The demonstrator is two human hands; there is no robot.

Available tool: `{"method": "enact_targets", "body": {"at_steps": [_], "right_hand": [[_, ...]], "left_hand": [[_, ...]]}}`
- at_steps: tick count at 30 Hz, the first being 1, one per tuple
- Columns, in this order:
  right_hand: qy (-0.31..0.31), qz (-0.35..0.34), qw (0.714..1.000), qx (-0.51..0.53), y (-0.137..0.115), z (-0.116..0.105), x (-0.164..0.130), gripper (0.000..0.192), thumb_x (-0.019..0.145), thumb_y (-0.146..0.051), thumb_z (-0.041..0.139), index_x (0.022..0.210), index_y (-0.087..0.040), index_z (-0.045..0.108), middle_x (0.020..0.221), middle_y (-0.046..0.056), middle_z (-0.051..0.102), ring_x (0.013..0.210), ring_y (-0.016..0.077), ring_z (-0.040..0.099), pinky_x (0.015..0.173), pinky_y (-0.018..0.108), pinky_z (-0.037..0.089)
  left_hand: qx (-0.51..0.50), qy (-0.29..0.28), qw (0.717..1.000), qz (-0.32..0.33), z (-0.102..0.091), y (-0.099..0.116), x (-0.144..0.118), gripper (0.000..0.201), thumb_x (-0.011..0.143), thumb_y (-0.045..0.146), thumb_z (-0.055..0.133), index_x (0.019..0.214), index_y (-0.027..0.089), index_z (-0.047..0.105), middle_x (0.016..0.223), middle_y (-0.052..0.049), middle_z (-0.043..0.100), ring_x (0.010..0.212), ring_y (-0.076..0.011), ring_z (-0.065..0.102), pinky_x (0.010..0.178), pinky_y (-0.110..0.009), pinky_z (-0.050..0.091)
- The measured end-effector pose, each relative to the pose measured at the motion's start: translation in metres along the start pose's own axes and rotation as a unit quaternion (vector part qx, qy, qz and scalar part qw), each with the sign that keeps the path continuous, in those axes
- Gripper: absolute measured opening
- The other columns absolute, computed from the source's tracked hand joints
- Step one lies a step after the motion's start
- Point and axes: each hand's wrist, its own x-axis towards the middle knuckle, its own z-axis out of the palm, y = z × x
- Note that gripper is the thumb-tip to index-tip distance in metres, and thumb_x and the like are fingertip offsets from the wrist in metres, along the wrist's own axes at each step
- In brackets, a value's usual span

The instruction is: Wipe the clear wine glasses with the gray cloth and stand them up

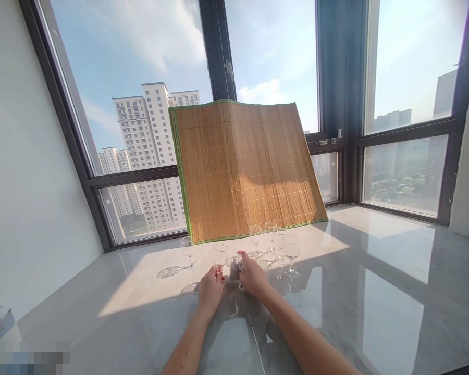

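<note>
Left hand (210, 289) grips stem of wine glass (220, 256) on sunlit marble counter (375, 291); right hand (253, 275) closed around grey cloth (237, 267) beside it. More glasses (290, 252) stand just behind, bamboo mat (246, 169) propped against window (148, 104).

Both forearms bare up to the bottom frame edge, no sleeves or cuffs in view. Left hand (210, 289): no glove, no ring, no watch or band at the wrist; thumb and fingers show as a compact outline, knuckles facing the camera. Right hand (253, 276): same, ungloved, wrist bare, nothing strapped on. Fingernails too small to tell any polish. No markings or tattoos discernible on either forearm. Upper arms, torso and clothing fall below the frame edge, out of view.
</note>
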Motion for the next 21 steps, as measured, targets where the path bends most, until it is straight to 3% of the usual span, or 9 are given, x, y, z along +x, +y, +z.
{"method": "enact_targets", "body": {"at_steps": [6, 11, 16, 21], "right_hand": [[0.057, -0.093, 0.984, 0.140, -0.015, -0.001, -0.005, 0.063, 0.071, -0.006, 0.047, 0.130, -0.026, 0.038, 0.097, 0.001, 0.065, 0.088, 0.0170, 0.059, 0.076, 0.026, 0.042], [0.117, -0.106, 0.976, 0.149, -0.024, -0.007, -0.009, 0.057, 0.072, -0.007, 0.048, 0.126, -0.025, 0.042, 0.102, 0.003, 0.065, 0.092, 0.0178, 0.059, 0.080, 0.028, 0.044], [0.167, -0.089, 0.976, 0.107, -0.020, -0.015, -0.006, 0.053, 0.074, -0.008, 0.047, 0.124, -0.023, 0.046, 0.102, 0.004, 0.065, 0.093, 0.0191, 0.059, 0.076, 0.027, 0.042], [0.199, -0.006, 0.978, 0.069, -0.008, -0.022, 0.000, 0.050, 0.075, -0.009, 0.047, 0.123, -0.023, 0.046, 0.106, 0.005, 0.063, 0.087, 0.0188, 0.059, 0.066, 0.025, 0.038]], "left_hand": [[0.088, 0.045, 0.995, 0.009, -0.008, 0.008, -0.005, 0.023, 0.092, 0.024, 0.040, 0.080, 0.022, 0.060, 0.070, -0.001, 0.063, 0.067, -0.0159, 0.056, 0.060, -0.025, 0.029], [0.158, 0.037, 0.986, 0.043, -0.009, 0.009, -0.006, 0.025, 0.089, 0.017, 0.042, 0.084, 0.022, 0.066, 0.080, -0.005, 0.065, 0.083, -0.0208, 0.057, 0.072, -0.029, 0.035], [0.163, 0.017, 0.984, 0.076, -0.010, 0.012, -0.008, 0.029, 0.083, 0.010, 0.046, 0.080, 0.023, 0.071, 0.084, -0.005, 0.066, 0.092, -0.0216, 0.055, 0.084, -0.033, 0.037], [0.115, 0.047, 0.989, 0.074, -0.011, 0.007, -0.005, 0.031, 0.081, 0.007, 0.047, 0.081, 0.023, 0.074, 0.083, -0.003, 0.067, 0.090, -0.0205, 0.054, 0.080, -0.030, 0.039]]}}
